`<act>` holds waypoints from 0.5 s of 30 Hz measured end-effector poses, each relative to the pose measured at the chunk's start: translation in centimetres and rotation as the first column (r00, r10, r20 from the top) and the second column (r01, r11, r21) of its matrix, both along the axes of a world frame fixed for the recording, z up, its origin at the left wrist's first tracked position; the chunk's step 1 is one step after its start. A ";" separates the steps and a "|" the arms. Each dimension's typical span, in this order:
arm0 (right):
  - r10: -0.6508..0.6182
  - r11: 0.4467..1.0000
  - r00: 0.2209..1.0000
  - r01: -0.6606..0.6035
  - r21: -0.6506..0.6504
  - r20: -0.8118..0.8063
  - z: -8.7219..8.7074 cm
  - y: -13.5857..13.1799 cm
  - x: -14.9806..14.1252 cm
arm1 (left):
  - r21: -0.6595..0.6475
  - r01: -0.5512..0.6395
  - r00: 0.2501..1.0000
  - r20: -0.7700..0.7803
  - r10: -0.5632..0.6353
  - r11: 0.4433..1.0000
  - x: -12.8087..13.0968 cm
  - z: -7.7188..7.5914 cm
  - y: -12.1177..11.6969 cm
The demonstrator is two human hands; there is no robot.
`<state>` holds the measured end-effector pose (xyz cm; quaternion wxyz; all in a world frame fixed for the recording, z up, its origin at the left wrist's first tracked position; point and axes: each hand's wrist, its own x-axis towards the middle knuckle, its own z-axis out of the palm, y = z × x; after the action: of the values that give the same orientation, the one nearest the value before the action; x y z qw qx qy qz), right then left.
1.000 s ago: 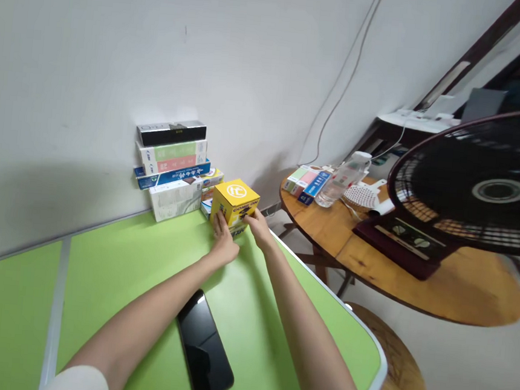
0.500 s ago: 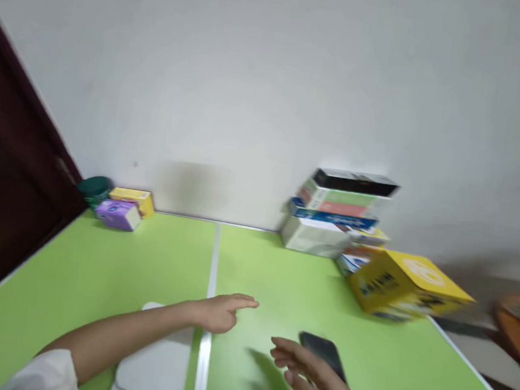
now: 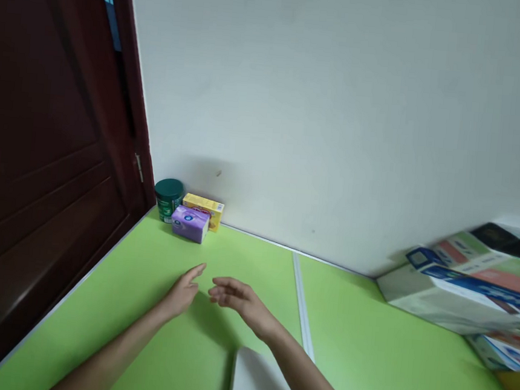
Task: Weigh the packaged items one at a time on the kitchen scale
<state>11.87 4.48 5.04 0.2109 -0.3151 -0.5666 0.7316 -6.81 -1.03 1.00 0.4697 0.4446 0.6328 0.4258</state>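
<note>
Both my hands reach out over the green table [image 3: 152, 283] toward its far left corner. My left hand [image 3: 184, 293] is open with its fingers stretched forward, holding nothing. My right hand [image 3: 237, 298] hovers just beside it, fingers spread and loosely curved, also holding nothing. Ahead of them in the corner stand a purple box [image 3: 189, 223], a yellow box [image 3: 204, 208] behind it, and a dark green round tub [image 3: 168, 198]. The hands are a short way from these and touch none of them.
A dark brown door [image 3: 49, 158] runs along the table's left edge. A stack of boxes [image 3: 466, 280] lies at the right against the white wall. A white flat object [image 3: 261, 389] sits under my right forearm. A metal seam [image 3: 302, 308] divides the tabletop.
My view has swung left, away from the yellow cube box and the phone. Both hands let go of that box and moved across the table toward the left corner.
</note>
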 end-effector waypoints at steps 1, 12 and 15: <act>-0.044 0.999 0.999 0.044 -0.004 -0.014 -0.4 0.7 -2.1 | 0.011 -0.026 1.000 0.006 0.026 1.000 -0.8 -0.3 0.4; -0.420 0.901 0.908 0.417 0.119 -0.004 -4.0 8.8 -16.0 | 0.110 -0.433 0.889 -0.112 0.444 0.895 -10.9 -1.0 10.3; -0.417 0.899 0.909 0.414 0.140 -0.015 -3.7 8.5 -16.7 | 0.133 -0.366 0.919 -0.105 0.381 0.921 -10.7 -1.1 11.0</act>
<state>-4.87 12.99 1.34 0.3792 -0.4187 -0.5380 0.6257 -17.47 10.00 -0.14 0.3128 0.3673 0.7105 0.5124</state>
